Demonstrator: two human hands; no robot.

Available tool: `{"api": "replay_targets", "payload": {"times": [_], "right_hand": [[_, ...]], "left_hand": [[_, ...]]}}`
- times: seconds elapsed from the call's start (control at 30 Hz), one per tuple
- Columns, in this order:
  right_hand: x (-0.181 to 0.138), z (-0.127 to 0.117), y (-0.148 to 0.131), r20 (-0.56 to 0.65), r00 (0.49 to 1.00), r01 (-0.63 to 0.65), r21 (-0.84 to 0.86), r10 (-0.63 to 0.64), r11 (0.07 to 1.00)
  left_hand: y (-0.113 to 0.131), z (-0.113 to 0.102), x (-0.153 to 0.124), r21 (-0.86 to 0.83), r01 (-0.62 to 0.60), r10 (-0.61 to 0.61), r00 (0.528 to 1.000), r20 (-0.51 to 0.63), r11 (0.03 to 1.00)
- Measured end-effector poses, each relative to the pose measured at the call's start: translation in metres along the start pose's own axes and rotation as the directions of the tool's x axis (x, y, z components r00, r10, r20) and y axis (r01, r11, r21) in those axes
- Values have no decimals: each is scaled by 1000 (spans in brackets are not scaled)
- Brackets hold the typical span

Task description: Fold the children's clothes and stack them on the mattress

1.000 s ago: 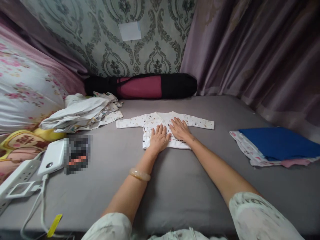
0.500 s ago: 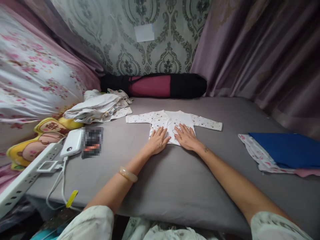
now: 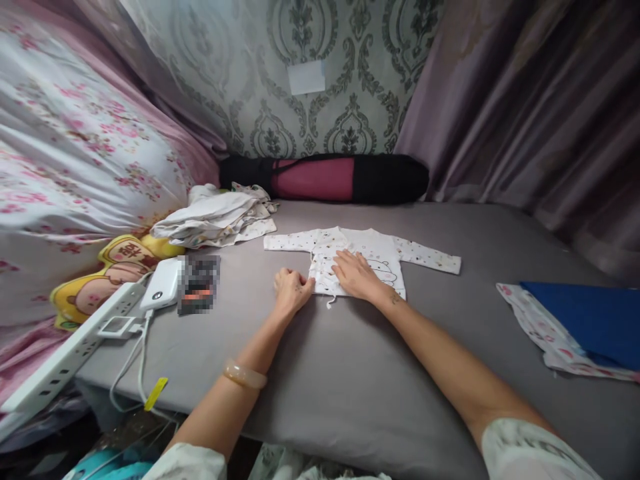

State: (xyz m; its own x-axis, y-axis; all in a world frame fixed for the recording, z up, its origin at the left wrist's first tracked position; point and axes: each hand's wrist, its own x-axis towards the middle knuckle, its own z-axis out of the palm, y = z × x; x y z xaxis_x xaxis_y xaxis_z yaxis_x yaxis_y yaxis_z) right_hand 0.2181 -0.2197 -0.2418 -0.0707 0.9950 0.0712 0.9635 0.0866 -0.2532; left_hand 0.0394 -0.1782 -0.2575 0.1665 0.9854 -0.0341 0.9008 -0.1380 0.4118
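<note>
A small white baby shirt [image 3: 370,247] with speckled long sleeves lies spread flat on the grey sheet, both sleeves stretched out sideways. Its right half carries a line drawing of an animal, and a thin white tie hangs out below the hem. At the lower left corner, my left hand [image 3: 293,291] has its fingers drawn together, with thumb and forefinger pinching the shirt's edge. My right hand [image 3: 356,273] rests palm down on the middle of the shirt with its fingers stretched out, covering part of the drawing.
Crumpled white clothes [image 3: 220,217] lie at the back left. A long black and dark red bag [image 3: 313,179] lies along the wall. A white power bank [image 3: 163,283], a power strip [image 3: 75,350] and cables sit left. Folded blue cloth [image 3: 585,323] lies right.
My left hand has slid left off the shirt's front to its lower left corner and closed there. My right hand has moved toward the shirt's middle. The view has shifted slightly.
</note>
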Motion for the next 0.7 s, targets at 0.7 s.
{"api": "replay_targets", "payload": {"times": [0.7], "right_hand": [[58,42,-19,57,997,-51,14,50,999]], "left_hand": [[-16,5,-1,-88,-63,61,998,-21,994]]}}
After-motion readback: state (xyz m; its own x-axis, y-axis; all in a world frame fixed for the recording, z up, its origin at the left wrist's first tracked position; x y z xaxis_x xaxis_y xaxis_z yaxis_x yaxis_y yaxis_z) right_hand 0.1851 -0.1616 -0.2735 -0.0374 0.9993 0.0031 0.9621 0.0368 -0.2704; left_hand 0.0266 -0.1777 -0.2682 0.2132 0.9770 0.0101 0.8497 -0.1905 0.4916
